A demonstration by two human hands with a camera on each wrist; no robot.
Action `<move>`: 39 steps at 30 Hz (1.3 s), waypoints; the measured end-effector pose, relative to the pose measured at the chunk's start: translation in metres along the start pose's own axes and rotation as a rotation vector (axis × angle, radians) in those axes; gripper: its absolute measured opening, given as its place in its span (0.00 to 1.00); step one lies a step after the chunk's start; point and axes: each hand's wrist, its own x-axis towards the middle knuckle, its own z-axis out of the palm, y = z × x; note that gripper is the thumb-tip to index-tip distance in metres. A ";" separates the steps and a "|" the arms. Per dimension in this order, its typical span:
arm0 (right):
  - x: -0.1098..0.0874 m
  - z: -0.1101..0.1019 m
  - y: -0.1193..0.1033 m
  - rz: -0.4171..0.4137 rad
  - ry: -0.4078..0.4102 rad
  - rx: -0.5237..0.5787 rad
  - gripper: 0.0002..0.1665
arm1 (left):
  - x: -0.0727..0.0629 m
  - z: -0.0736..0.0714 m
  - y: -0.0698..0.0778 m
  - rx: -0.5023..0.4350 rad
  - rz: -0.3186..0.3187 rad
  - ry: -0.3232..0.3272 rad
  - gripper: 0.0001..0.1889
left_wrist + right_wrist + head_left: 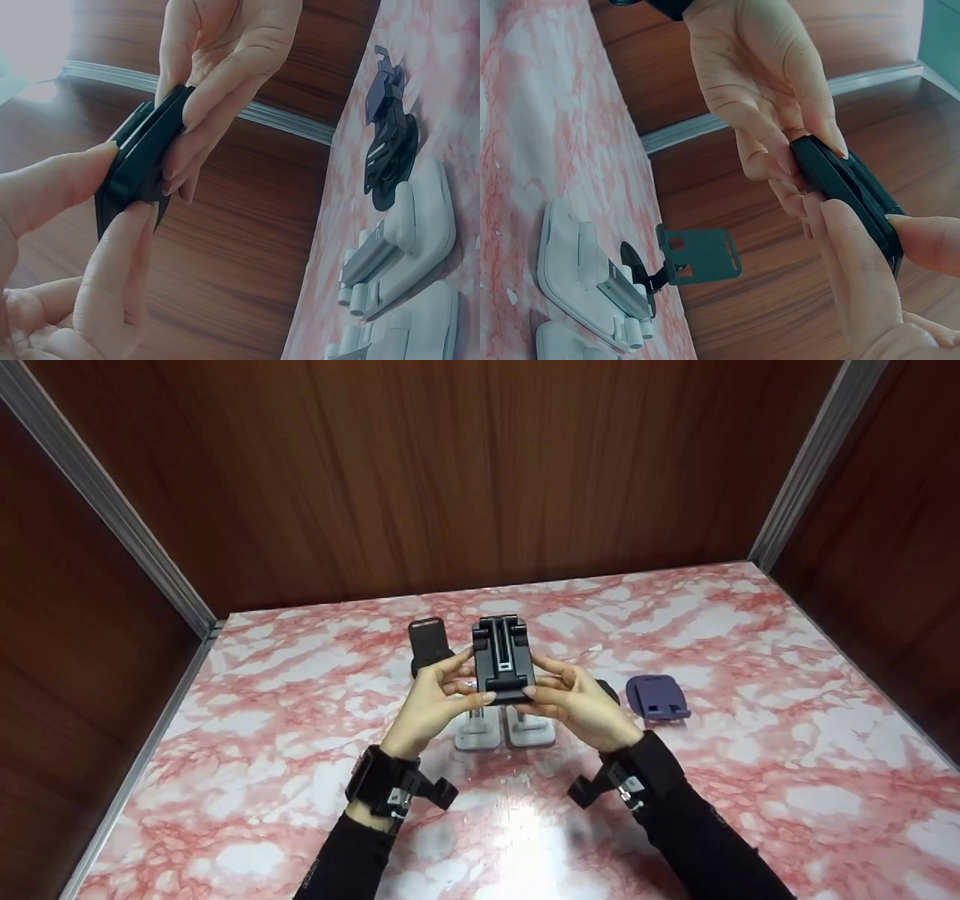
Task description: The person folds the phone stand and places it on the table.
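Note:
Both hands hold up a black folding phone stand (493, 667), folded flat, above the table. My left hand (427, 701) pinches its left side, thumb on the front lower edge and fingers behind. On the opposite side my right hand (581, 706) grips it the same way. Seen edge-on in the left wrist view, the phone stand (142, 161) sits between the left thumb and fingers (112, 259). The right wrist view shows both hands on the stand (847, 195), its layers lying close together.
Below the hands lie two white folded stands (478, 737) (531, 735), side by side. A black stand (429, 639) with an upright plate stands behind the left hand. To the right are a purple stand (658, 697) and a partly hidden black stand (391, 161). Wooden panels (480, 472) surround the marbled table (262, 780).

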 end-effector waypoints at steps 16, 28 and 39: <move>0.002 -0.004 0.003 -0.046 -0.001 -0.292 0.40 | -0.002 -0.001 -0.008 -0.168 -0.006 -0.031 0.40; -0.004 0.003 0.004 -0.298 0.067 -1.099 0.40 | -0.010 -0.008 -0.012 -0.207 0.004 -0.029 0.41; -0.008 0.004 0.014 -0.518 0.139 -1.492 0.45 | -0.019 -0.025 -0.016 -0.201 -0.017 0.023 0.43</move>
